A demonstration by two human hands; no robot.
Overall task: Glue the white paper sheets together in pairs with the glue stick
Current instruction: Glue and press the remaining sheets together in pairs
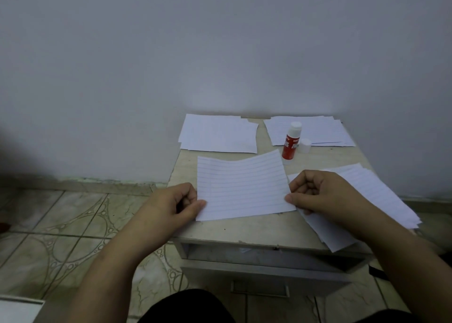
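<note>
A white lined paper sheet (242, 188) is held over the front middle of a small pale, worn-topped cabinet (244, 227), its long axis running left to right and its ruled lines following that axis; the far right corner is tipped slightly upward and away, and a gentle wave is seen along the far edge. The sheet's left edge is pinched by the left hand (175, 204), thumb on top and fingers curled beneath. The right edge is pinched in like manner by the right hand (318, 195), whose fingers are curled in.

A red glue stick with a white top (291, 140) is stood upright behind the sheet, near the back of the cabinet, its long axis vertical and slightly leaned. White lettering is carried on the red label; "GLUE STICK" can be made out, the smaller print being too blurred to read. A small white cap (305, 145) is set just beside it on the right.

Three stacks of white sheets are laid on the top: one at the back left (217, 133), one at the back right (318, 129) behind the glue stick, and one at the right edge (381, 200), partly under the right hand and overhanging the front. A patterned tiled floor (61, 220) is seen at the left.
</note>
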